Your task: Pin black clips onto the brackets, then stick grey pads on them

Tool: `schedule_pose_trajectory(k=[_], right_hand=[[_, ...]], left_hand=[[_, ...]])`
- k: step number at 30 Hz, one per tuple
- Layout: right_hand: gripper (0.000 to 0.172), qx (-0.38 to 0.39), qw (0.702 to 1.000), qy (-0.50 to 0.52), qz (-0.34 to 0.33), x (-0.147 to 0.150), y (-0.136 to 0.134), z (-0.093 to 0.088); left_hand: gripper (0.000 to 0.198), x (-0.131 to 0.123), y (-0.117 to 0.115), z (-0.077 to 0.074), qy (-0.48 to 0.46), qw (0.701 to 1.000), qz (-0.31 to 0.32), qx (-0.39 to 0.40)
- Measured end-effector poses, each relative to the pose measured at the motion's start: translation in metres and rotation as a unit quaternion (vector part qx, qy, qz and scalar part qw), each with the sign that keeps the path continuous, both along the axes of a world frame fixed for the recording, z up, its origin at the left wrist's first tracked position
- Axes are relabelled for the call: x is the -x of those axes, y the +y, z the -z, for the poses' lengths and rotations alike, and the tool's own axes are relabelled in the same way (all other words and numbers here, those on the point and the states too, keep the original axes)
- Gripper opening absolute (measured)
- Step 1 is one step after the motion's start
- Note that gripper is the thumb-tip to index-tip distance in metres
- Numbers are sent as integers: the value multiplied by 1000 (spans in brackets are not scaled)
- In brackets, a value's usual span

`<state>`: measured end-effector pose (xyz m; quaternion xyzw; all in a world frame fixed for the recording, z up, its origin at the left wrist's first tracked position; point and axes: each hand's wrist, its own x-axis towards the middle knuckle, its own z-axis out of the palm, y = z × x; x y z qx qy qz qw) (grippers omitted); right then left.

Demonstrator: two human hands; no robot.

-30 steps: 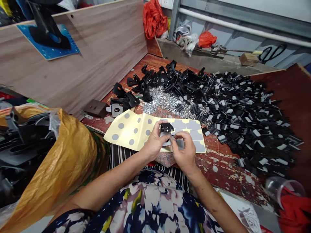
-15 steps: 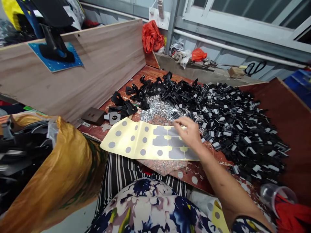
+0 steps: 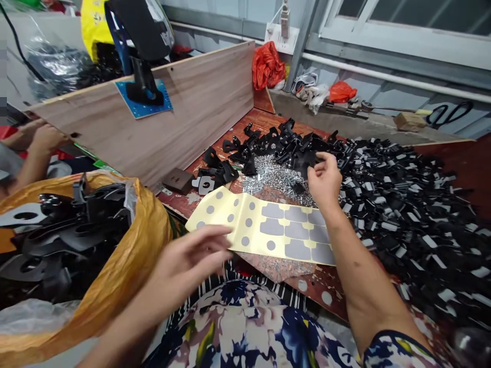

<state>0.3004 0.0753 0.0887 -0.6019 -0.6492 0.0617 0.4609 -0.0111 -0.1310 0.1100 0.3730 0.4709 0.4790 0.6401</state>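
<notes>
My right hand [image 3: 327, 181] is closed in a pinch at the edge of the heap, its fingertips on a black plastic part [image 3: 304, 162]; the part's exact shape is lost against the dark heap behind it. My left hand [image 3: 195, 253], a little blurred, is over the left end of a yellow sticker sheet [image 3: 240, 225]. Its fingers are apart and hold nothing. Grey round and notched stickers dot the sheet, which lies at the table's front edge. Loose silver rivets [image 3: 268, 171] are spread just beyond it.
Small black parts with pale patches [image 3: 387, 204] are heaped at the right. A brown block [image 3: 178, 181] sits at the table's left edge, near a wooden board [image 3: 199, 97]. An orange sack [image 3: 148, 230] of black parts stands left. Another person's hands [image 3: 48, 140] show behind it.
My left hand has come into view over the sheet. My right hand has moved from the sheet's far edge out to the black parts. The view has swung left.
</notes>
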Motion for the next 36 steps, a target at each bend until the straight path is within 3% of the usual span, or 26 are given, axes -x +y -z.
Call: schedule_pose_trajectory(k=[2,4,6,8,12,14,17,20,23,25,26,29,31,36], right_hand=[[44,43,982,168,-71,18,-48,7],[39,117,948,259,-145,41,-97,17],[33,173,913,324,-176,56,-135,28],[26,204,904,328,-182,56,-158,36],[6,162,969,129,-138,28,-168,48],[14,147,977,52,-147,20,-167,55],[19,167,971,53,-165,17,-167,62],[13,246,936,116,-221,8,-166,58],[14,334,851,217,-343,-9,-163,46],[24,331,812,294,-381,-16,-162,39],[27,309,816,321,-369,-16,-162,37],[29,203,888,335,-241,-3,-163,32],[27,143,919,328,-166,12,-163,30],[19,105,935,309,-136,40,-159,29]], left_hand=[[59,-33,16,9,-38,998,46,20],[76,-69,36,21,-106,994,31,20],[74,-97,54,33,-172,985,-16,9],[59,-111,69,41,-207,977,-46,21],[42,-100,89,50,-184,978,-41,88],[48,-89,95,55,-161,982,-10,102],[57,-79,100,63,-156,980,35,120],[59,-76,103,71,-163,976,37,142],[51,-76,106,75,-166,975,27,145],[52,-75,106,72,-171,975,22,141],[55,-74,105,69,-177,974,24,138],[57,-74,94,55,-207,968,59,126],[48,-76,84,46,-237,961,84,116],[33,-87,67,38,-298,944,94,102]])
